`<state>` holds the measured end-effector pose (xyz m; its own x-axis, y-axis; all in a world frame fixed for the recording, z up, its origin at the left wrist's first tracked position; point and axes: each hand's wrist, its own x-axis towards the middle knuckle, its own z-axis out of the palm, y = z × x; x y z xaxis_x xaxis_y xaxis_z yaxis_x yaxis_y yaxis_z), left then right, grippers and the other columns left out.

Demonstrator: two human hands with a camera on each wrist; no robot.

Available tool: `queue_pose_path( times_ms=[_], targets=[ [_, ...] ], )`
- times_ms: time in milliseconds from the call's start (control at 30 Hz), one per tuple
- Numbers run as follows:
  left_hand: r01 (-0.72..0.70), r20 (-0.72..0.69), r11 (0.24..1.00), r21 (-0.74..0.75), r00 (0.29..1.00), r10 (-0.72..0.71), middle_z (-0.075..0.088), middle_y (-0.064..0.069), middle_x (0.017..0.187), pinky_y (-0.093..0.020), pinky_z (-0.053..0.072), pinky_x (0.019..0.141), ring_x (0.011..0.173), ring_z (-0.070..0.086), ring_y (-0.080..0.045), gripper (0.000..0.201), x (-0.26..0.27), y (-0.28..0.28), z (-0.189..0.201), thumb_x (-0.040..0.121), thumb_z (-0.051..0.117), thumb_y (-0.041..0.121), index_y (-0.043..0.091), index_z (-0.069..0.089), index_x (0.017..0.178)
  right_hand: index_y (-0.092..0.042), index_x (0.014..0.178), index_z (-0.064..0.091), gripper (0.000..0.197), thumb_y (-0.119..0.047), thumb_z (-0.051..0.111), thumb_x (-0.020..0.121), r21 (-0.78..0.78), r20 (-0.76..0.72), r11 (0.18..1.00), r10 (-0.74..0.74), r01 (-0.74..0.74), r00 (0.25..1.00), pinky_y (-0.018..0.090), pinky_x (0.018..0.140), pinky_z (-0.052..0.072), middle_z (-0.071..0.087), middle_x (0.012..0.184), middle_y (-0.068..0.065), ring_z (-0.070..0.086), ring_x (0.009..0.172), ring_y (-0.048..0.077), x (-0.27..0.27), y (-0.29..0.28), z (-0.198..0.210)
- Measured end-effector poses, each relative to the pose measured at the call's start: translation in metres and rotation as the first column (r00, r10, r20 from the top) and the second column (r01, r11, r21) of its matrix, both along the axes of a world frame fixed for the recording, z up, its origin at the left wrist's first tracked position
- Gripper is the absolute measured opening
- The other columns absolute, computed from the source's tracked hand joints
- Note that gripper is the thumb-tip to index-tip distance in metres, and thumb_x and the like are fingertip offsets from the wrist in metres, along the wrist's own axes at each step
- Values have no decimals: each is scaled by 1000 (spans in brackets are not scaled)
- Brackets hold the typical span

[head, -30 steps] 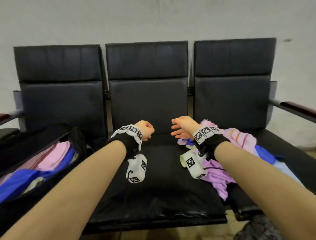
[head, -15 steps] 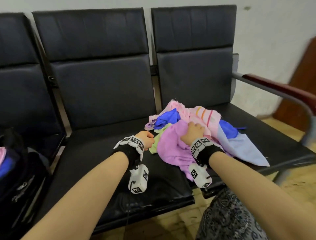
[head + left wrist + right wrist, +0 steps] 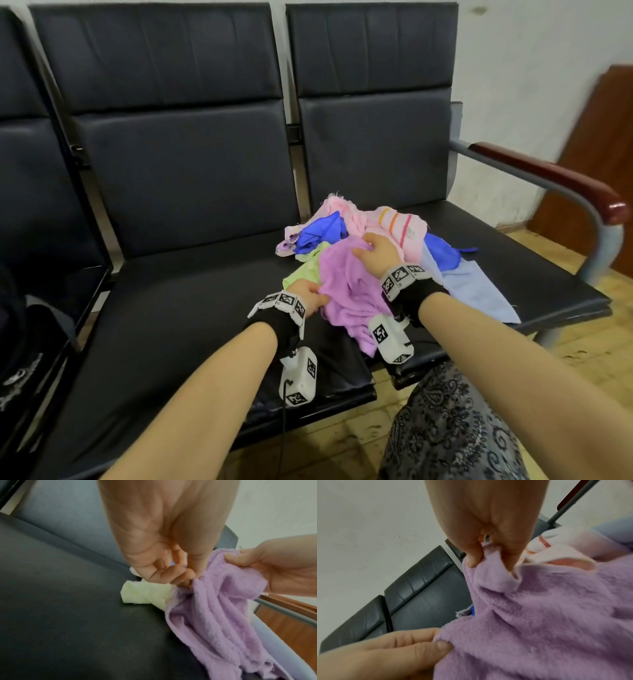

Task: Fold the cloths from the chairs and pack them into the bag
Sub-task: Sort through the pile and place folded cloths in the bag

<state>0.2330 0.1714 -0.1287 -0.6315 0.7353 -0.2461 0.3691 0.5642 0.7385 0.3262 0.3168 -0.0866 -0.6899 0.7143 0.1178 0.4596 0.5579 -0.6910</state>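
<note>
Both hands are on the purple cloth (image 3: 346,287), which sits on top of the messy cloth pile (image 3: 394,226) on the right chair seat (image 3: 513,260). The left hand (image 3: 310,296) pinches its near edge, and the right hand (image 3: 380,251) pinches a fold further up. A pale green cloth (image 3: 145,595) peeks out underneath.

Bag (image 3: 20,342) cut by head view's left edge — contents not visible. Green cloth (image 3: 301,270) mostly buried under purple cloth (image 3: 346,284). Left hand (image 3: 310,296) fingertips hidden in the fabric — wrist views blurred at edges.
</note>
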Motion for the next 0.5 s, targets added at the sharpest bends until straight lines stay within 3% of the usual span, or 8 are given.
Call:
queue_pose_path(
  times_ms=[67,167,267,333,400,500],
  targets=[
    [-3,-1,996,94,1000,3,54,-2,60,-18,46,54,55,53,-18,13,1,-3,10,91,55,17,15,58,78,-25,70,40,29,-14,52,94,-57,-108,998,-2,-4,994,22,61,31,39,71,-7,39,65,10,1,0,12],
    [-143,23,920,364,989,145,64,-12,82,-41,57,78,73,68,-31,7,-8,-17,32,89,50,27,23,56,87,-9,78,50,14,-7,53,91,-105,-285,994,-23,-7,958,29,65,36,41,72,3,37,65,13,6,-9,38],
    [-286,77,788,545,953,293,64,-21,91,-50,57,77,76,70,-35,10,-23,-48,63,89,49,33,25,50,85,-7,77,49,15,-7,61,86,-124,-459,992,-48,-10,887,22,57,32,39,68,2,34,65,13,6,-13,59],
    [-347,52,709,613,914,402,65,-13,82,-43,58,73,69,70,-29,9,-30,-73,87,93,45,28,23,48,86,-9,70,48,23,-12,66,83,-142,-517,989,-34,-47,855,22,59,33,41,67,3,37,68,14,2,-19,73],
    [-384,2,654,652,863,505,64,-6,70,-27,56,60,53,67,-14,13,-42,-100,102,96,41,23,22,49,86,-3,70,51,26,-20,69,78,-168,-559,979,-1,-112,829,28,64,35,44,69,7,40,71,15,-4,-28,85],
    [-441,-52,607,661,780,623,60,-5,61,-16,46,51,42,58,-4,13,-54,-140,112,98,41,23,20,51,92,-13,65,51,26,-13,68,83,-196,-587,955,67,-222,807,25,60,34,46,64,0,40,63,10,-17,-57,103]
  ],
)
